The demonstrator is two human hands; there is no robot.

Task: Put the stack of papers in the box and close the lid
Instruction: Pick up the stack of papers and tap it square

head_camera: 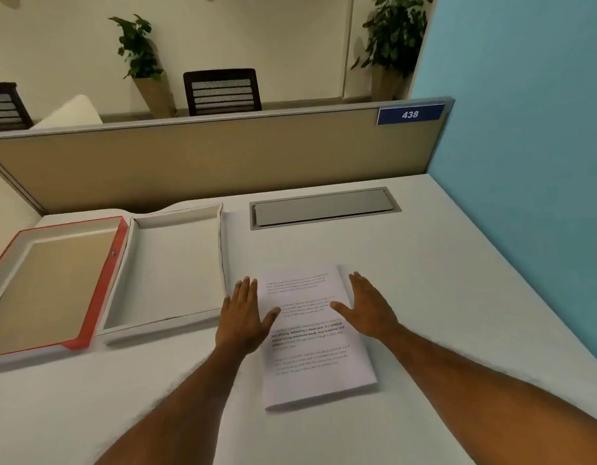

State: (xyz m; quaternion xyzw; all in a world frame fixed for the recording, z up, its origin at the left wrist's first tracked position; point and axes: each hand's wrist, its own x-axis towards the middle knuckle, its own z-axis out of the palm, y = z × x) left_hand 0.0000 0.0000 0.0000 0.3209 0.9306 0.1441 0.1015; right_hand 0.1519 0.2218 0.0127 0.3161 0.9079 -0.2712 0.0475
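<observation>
A stack of white printed papers (310, 350) lies flat on the white desk, in the middle. My left hand (241, 318) hovers flat at the stack's left edge, fingers apart, its thumb over the page. My right hand (371, 308) is spread at the stack's right edge, thumb pointing inward over the paper. Neither hand grips anything. To the left stands the open box: a shallow white tray (176, 263) with nothing inside, and its red-edged lid (102, 286) folded out flat further left, brown inner side up.
A grey cable-port cover (324, 208) is set into the desk behind the papers. A beige partition (223, 156) with a blue "438" label closes the back, and a light blue wall (525, 162) bounds the right. Chairs and potted plants stand beyond.
</observation>
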